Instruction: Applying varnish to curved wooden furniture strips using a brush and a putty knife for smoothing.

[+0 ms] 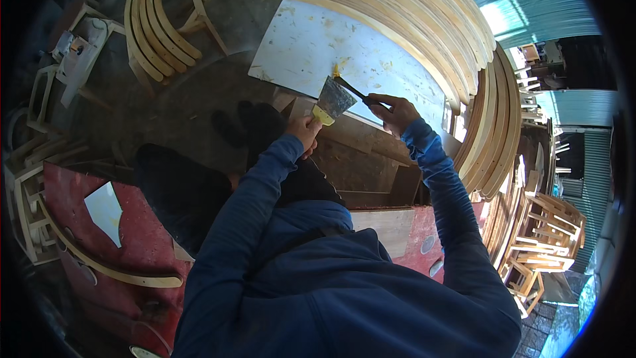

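Observation:
My left hand [303, 134] is closed round the yellow handle of a broad putty knife [336, 98], its flat grey blade pointing up and away from me. In my right hand [397, 115] is a slim dark spatula [354, 89]. Its tip reaches left to the far end of the blade, where a dab of yellow-orange filler [337, 69] shows. Whether tip and blade touch I cannot tell. Both tools are over the near edge of a white board [301, 43] marked with yellowish smears.
Curved wooden strips [397, 6] are stacked along the board's far and right sides. More curved pieces [151, 23] rest at the far left. A red surface [149, 219] at the lower left carries a white offcut [104, 212] and a curved strip [132, 278]. Wooden frames [546, 235] stand at right.

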Available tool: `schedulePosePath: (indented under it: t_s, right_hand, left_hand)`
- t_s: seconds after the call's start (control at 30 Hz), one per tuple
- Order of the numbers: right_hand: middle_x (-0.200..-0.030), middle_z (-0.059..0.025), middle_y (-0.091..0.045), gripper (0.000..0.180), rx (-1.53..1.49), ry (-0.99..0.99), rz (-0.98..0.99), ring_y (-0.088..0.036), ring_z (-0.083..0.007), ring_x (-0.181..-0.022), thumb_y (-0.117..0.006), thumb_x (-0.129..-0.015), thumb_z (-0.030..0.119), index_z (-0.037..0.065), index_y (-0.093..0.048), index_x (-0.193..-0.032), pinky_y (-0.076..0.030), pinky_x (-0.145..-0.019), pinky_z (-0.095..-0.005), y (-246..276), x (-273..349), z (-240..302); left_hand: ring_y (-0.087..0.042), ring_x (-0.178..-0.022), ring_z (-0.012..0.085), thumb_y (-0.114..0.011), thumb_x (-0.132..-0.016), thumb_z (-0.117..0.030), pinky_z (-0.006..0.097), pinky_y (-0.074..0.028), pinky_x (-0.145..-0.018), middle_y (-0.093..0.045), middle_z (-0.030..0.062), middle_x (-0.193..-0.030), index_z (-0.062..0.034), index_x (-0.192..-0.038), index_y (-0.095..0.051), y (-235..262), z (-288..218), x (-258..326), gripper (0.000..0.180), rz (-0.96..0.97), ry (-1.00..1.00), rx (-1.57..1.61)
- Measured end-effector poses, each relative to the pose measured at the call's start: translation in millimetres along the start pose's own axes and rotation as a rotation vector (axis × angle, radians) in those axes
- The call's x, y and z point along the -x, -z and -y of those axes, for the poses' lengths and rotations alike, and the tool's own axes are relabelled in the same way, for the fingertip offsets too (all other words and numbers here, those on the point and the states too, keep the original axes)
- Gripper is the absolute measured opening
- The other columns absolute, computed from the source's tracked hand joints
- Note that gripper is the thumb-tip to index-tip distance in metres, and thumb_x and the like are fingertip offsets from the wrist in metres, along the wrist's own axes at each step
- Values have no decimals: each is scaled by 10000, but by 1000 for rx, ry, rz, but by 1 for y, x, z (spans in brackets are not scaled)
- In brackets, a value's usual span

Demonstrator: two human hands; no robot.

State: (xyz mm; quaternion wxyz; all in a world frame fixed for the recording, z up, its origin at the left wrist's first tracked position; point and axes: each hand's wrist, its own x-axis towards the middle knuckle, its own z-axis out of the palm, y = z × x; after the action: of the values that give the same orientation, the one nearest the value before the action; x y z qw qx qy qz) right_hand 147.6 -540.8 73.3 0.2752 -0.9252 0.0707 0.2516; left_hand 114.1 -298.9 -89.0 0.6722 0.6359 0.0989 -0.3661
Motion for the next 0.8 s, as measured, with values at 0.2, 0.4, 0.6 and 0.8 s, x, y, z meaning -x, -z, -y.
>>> schedulePosePath:
  t_s: [0.2, 0.4, 0.6, 0.8]
  right_hand:
    - [-723, -87, -704, 372, -140, 86, -244, -657, -127, -621, -669, -976, 270, 122, -687, -1318, -529, -591, -310, -39, -12, -5]
    - [-646, -28, -633, 456, -536, -57, -307, -492, -80, -421, -643, -1010, 244, 120, -581, -1444, -374, -393, -254, -15, 50, -27]
    - [-639, -27, -642, 464, -425, -116, -211, -521, -75, -430, -648, -1007, 261, 109, -580, -1441, -395, -387, -240, -14, 82, -29]
    - [-646, -15, -629, 439, -419, -186, -128, -528, -70, -453, -658, -996, 271, 124, -618, -1408, -406, -395, -236, -32, 80, -48]
  left_hand:
    - [-493, -392, 98, -515, -1060, -368, 288, -438, -372, -566, 26, -618, -71, -1133, -626, 3, 7, 9, 326, -1, 10, 32]
    - [-671, -735, 275, -607, -997, -246, 417, -575, -663, -641, 140, -915, -150, -1337, -632, -4, -3, 40, 354, -554, -837, -622]
    - [-681, -896, 385, -587, -949, -152, 484, -589, -778, -633, 182, -1081, -281, -1533, -442, -4, 18, 28, 616, -543, -569, -962]
    - [-714, -848, 392, -582, -950, -145, 500, -602, -736, -651, 178, -1077, -308, -1576, -359, -4, 9, 24, 684, -393, -460, -1005]
